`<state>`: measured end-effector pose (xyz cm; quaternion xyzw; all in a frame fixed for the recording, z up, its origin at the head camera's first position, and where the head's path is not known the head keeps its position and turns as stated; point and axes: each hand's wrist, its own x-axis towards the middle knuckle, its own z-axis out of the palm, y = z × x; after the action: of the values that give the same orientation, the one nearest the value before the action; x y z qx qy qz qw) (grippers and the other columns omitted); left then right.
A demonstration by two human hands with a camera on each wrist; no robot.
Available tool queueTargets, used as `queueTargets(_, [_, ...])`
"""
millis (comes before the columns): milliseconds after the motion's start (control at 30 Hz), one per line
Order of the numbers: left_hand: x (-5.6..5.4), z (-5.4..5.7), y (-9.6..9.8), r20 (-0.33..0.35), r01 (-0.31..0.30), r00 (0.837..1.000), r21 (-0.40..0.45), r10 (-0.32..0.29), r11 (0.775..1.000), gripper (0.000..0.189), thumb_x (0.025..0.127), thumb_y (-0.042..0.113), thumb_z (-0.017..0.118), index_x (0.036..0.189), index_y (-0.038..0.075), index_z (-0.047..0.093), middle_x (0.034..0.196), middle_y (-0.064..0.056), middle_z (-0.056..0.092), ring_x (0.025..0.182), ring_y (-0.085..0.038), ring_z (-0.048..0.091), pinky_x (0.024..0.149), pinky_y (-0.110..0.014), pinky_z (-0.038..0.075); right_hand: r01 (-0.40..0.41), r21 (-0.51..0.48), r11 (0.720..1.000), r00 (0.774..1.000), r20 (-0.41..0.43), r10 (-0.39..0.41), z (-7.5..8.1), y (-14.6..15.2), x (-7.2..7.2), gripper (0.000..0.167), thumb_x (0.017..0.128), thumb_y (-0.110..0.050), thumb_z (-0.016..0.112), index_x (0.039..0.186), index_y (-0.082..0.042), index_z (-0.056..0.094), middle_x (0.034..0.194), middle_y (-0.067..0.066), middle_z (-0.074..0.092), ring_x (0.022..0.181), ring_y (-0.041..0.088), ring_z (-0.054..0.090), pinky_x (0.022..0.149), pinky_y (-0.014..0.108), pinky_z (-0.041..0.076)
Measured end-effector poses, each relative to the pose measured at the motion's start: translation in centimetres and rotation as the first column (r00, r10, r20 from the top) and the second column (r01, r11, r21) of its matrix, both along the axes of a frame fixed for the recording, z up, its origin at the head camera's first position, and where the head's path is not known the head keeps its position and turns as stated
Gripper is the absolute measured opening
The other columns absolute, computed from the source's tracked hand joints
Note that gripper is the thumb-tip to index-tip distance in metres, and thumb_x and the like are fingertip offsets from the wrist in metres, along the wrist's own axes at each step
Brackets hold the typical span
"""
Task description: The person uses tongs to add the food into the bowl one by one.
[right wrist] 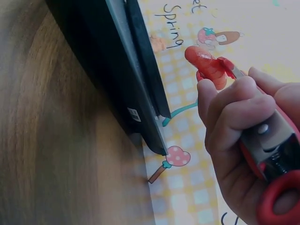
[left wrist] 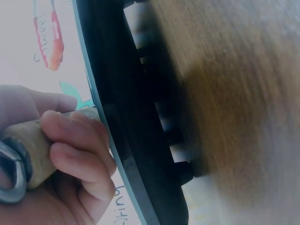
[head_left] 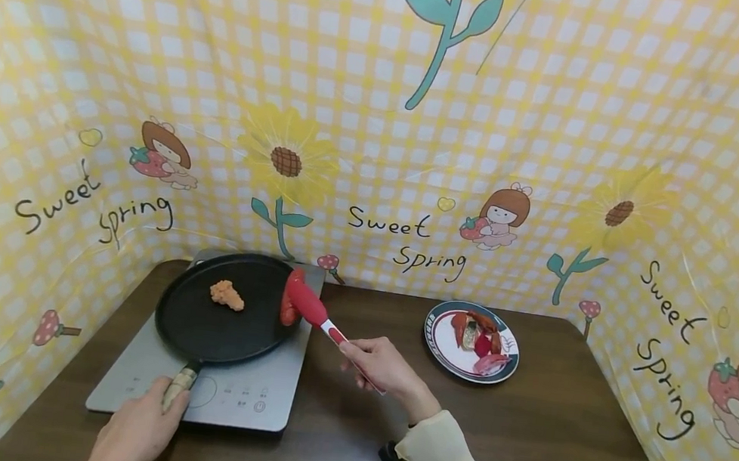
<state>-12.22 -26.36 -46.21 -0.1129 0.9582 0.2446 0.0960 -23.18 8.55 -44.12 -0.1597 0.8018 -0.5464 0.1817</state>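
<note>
My left hand (head_left: 139, 417) grips the wood-toned handle (head_left: 179, 385) of a round black frying pan (head_left: 220, 339); in the left wrist view, fingers wrap that handle (left wrist: 35, 145) below a metal ring. A piece of fried chicken (head_left: 227, 295) lies in the pan. My right hand (head_left: 384, 365) holds red-tipped tongs (head_left: 309, 303), whose tips pinch a reddish sausage (head_left: 288, 315) at the pan's right rim. From the right wrist view, the sausage (right wrist: 201, 58) appears above the pan's edge, with the tongs' metal arms (right wrist: 265, 131) in my curled fingers.
Under the pan sits a silver induction cooktop (head_left: 239, 410) on a dark wooden table (head_left: 348, 418). To the right, a blue-rimmed plate (head_left: 432, 352) bears several red food pieces (head_left: 482, 346). A small black object (head_left: 389, 455) shows by the right sleeve. Yellow checked cloth (head_left: 379, 148) encloses the table.
</note>
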Motion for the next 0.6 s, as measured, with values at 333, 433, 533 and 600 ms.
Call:
queueTargets(333, [0.1, 0.0, 0.1, -0.008, -0.008, 1.0, -0.009, 0.008, 1.0, 0.068, 0.097, 0.054, 0.034, 0.129, -0.005, 0.038, 0.086, -0.017, 0.056, 0.066, -0.026, 0.048, 0.056, -0.042, 0.039, -0.011, 0.029, 1.0, 1.0, -0.017, 0.012, 0.2, -1.9, 0.0, 0.038, 0.091, -0.045, 0.06, 0.089, -0.009, 0.071, 0.052, 0.004, 0.052, 0.039, 0.012, 0.042, 0.035, 0.023, 0.029])
queueTargets(433, [0.0, 0.0, 0.1, 0.003, -0.009, 1.0, -0.004, 0.009, 1.0, 0.069, 0.097, 0.054, 0.034, 0.13, -0.006, 0.037, 0.086, -0.019, 0.057, 0.066, -0.026, 0.048, 0.056, -0.041, 0.039, -0.029, 0.04, 0.999, 0.999, -0.022, 0.03, 0.0, -2.7, 0.0, 0.036, 0.09, -0.044, 0.06, 0.093, -0.01, 0.071, 0.058, 0.007, 0.056, 0.041, 0.013, 0.044, 0.036, 0.023, 0.03])
queueTargets(533, [0.0, 0.0, 0.1, 0.003, -0.004, 1.0, -0.003, 0.004, 1.0, 0.071, 0.097, 0.056, 0.033, 0.131, -0.006, 0.037, 0.088, -0.02, 0.057, 0.066, -0.026, 0.049, 0.056, -0.041, 0.039, -0.039, 0.048, 0.998, 0.999, -0.024, 0.04, -0.2, -3.4, 0.1, 0.034, 0.091, -0.042, 0.06, 0.1, -0.011, 0.07, 0.07, 0.011, 0.062, 0.042, 0.012, 0.046, 0.037, 0.023, 0.032])
queueTargets(600, [0.1, -0.1, 0.0, -0.003, 0.003, 1.0, -0.001, -0.003, 1.0, 0.072, 0.097, 0.057, 0.032, 0.13, -0.006, 0.037, 0.086, -0.02, 0.057, 0.065, -0.026, 0.049, 0.055, -0.041, 0.038, -0.042, 0.05, 0.998, 0.999, -0.032, 0.044, -0.3, -3.9, 0.2, 0.033, 0.091, -0.041, 0.061, 0.102, -0.011, 0.071, 0.078, 0.014, 0.065, 0.043, 0.012, 0.047, 0.037, 0.023, 0.033])
